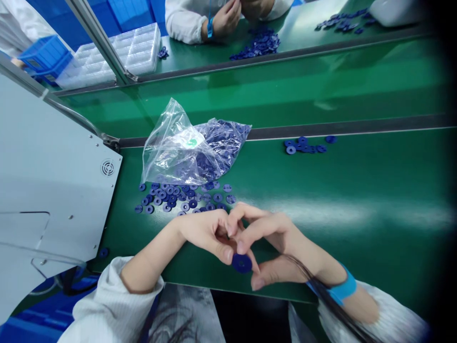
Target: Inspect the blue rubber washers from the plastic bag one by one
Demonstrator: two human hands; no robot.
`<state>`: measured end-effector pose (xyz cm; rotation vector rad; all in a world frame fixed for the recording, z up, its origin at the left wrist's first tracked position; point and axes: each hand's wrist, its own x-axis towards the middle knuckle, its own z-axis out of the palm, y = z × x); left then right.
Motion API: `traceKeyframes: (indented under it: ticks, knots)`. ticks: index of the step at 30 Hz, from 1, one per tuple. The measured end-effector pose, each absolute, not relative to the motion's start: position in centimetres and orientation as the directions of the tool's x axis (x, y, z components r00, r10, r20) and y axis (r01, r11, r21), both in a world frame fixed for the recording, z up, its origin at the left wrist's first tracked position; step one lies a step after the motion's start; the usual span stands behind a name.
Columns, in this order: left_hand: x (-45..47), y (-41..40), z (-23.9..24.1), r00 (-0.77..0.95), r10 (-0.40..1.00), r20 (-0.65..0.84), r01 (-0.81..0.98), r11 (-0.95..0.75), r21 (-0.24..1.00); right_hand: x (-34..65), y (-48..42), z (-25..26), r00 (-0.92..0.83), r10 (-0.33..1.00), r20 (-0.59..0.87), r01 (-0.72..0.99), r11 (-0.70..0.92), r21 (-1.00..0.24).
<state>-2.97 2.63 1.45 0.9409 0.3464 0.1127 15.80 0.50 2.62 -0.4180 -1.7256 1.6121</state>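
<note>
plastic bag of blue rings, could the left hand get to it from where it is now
Probably yes. The plastic bag lies on the green table just beyond the left hand, with only loose blue rings between them. That hand is pinching a blue ring with the right hand.

A small dark-blue ring-shaped washer (242, 263), flat and round with a centre hole, sits near the table's near edge. It is pinched at its rim between fingertips.

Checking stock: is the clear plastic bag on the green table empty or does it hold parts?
Not empty. The clear plastic bag lies flat, with many blue ring-shaped washers showing through its right half.
</note>
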Motion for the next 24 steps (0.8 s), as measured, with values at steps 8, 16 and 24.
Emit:
traceKeyframes:
  ticks: [8,16,24]
  knots:
    - [-3.1,2.5,0.9,0.953,0.251,-0.172,0.001,0.561,0.828,15.8,0.6,2.6,-0.691,0.662,0.291,-0.229,0.181,-0.956]
    - [-3.4,2.5,0.7,0.949,0.279,-0.148,-0.021,0.522,0.853,15.9,0.5,2.4,-0.672,0.686,0.278,-0.245,0.148,-0.958]
    - [-3.7,2.0,0.4,0.876,0.388,-0.286,0.056,0.506,0.861,15.9,0.5,1.7,-0.638,0.722,0.268,-0.329,0.059,-0.943]
